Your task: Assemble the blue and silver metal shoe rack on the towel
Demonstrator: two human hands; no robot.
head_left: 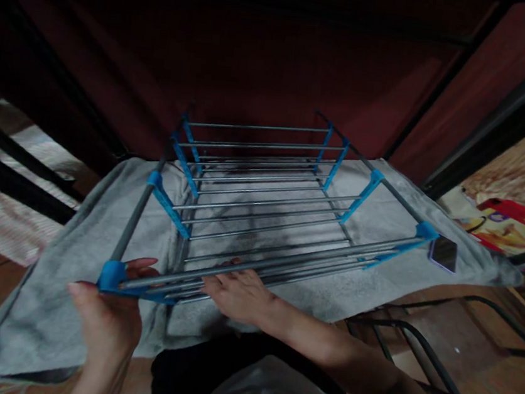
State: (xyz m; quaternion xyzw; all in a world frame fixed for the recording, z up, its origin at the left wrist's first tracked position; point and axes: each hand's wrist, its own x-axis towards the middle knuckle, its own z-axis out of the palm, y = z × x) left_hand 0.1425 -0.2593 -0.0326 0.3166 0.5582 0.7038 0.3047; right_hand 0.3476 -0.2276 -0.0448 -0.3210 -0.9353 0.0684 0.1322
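Observation:
A shoe rack of grey metal tubes and blue plastic brackets lies across a grey blanket. Its several tiers of thin rods run left to right, one behind another. At the near left corner, my left hand grips a blue bracket, the thumb in front and the fingers behind it. My right hand is closed around the rods of the nearest tier, left of its middle. Some of its fingertips are hidden behind the tubes. The near right blue bracket has no hand on it.
The grey blanket covers the table and hangs over its edges. A phone lies on it at the right. A black metal-framed chair stands at the lower right. Behind the rack rises a dark red panel. A red-and-yellow box is farther right.

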